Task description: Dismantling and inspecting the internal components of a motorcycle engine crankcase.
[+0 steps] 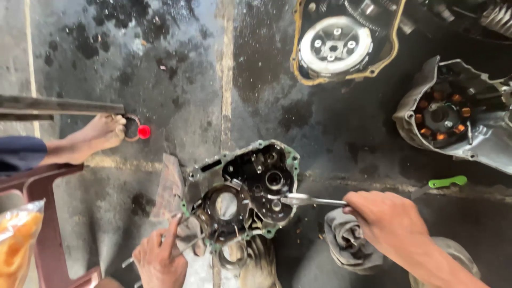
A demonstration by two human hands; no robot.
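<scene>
Two bare hands at work over an oily grey cast-metal engine crankcase half [245, 186], lying open-side up on the stained concrete floor [176, 80], ringed by scraps of green gasket. Right hand [386, 218] closed around the shaft of a bright steel spanner [309, 200], its head set on a fitting beside the round bearing bore. Left hand [160, 261] at the case's lower-left edge, fingers curled loosely about a thin metal rod [184, 249]; how firmly closed, cannot tell. Probably heavy and rigid, slick with oil, sharp along the gasket face; best gripped by the thick outer wall or cast lugs, never by the thin gasket lip. Nearby: crumpled grey rag [346, 240], green plastic lever [448, 182], clutch-side engine cover [341, 42], stator housing with copper coils [448, 114], another person's bare foot [101, 133] beside a small red cap [144, 132].
</scene>
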